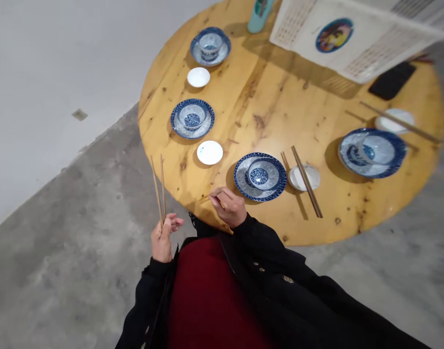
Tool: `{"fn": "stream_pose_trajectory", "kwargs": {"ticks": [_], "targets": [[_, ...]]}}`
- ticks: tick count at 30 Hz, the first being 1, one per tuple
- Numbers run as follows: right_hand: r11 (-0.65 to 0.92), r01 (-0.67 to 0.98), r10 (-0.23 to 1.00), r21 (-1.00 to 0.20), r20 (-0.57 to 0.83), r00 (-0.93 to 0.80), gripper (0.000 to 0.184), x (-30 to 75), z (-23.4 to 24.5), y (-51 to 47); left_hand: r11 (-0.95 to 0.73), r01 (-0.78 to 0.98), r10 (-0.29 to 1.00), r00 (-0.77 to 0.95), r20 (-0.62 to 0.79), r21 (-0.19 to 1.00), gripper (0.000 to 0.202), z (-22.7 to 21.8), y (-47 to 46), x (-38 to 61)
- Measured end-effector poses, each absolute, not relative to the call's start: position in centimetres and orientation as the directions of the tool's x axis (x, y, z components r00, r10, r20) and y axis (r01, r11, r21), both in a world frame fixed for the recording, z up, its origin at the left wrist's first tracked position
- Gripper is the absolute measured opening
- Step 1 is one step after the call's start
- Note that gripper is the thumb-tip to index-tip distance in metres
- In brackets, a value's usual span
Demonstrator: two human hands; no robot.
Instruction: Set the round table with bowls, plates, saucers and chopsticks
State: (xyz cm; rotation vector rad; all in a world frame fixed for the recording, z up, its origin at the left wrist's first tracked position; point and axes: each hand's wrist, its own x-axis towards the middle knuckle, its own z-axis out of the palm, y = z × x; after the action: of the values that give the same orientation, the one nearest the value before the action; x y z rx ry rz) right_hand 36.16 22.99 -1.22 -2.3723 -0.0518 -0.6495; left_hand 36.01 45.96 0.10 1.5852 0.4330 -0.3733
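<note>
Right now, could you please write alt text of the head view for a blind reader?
A person's left hand holds a pair of chopsticks upright beside a round wooden table, while the right hand is at its near edge by a blue-and-white plate with a bowl. Three more such settings stand on it.

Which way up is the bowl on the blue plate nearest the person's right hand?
Upright: the bowl sits on the plate with its open mouth facing up, and the blue pattern inside it shows.
</note>
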Motion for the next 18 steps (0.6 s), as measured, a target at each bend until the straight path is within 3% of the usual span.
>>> {"fn": "stream_pose_trajectory", "kwargs": {"ticks": [6,9,11,14,18], "targets": [[-0.734,0.009,-0.311,-0.679,0.348,0.884,0.028,37.1,-1.1,22.2,-0.088,0.492,-0.105,0.860,-0.499,0.866,0.051,0.5,45.7,40.3],[-0.647,-0.142,-0.424,-0.749,0.199,0.884,0.032,38.7,-0.4,21.3,-0.120,0.481,-0.151,0.856,-0.495,0.868,0.051,0.7,45.7,43.0],[-0.505,-0.241,-0.474,-0.829,0.032,0.880,0.030,40.6,0.2,20.6,-0.136,0.468,-0.178,0.855,-0.486,0.873,0.051,0.9,45.6,44.9],[-0.172,-0.363,-0.482,-0.916,-0.243,0.842,0.024,44.4,0.9,19.7,-0.175,0.474,-0.233,0.832,-0.504,0.863,0.051,1.0,45.4,47.6],[0.088,-0.452,-0.508,-0.887,-0.431,0.746,0.022,49.4,0.1,18.9,-0.237,0.474,-0.324,0.784,-0.529,0.848,0.052,0.5,45.8,51.1]]}}
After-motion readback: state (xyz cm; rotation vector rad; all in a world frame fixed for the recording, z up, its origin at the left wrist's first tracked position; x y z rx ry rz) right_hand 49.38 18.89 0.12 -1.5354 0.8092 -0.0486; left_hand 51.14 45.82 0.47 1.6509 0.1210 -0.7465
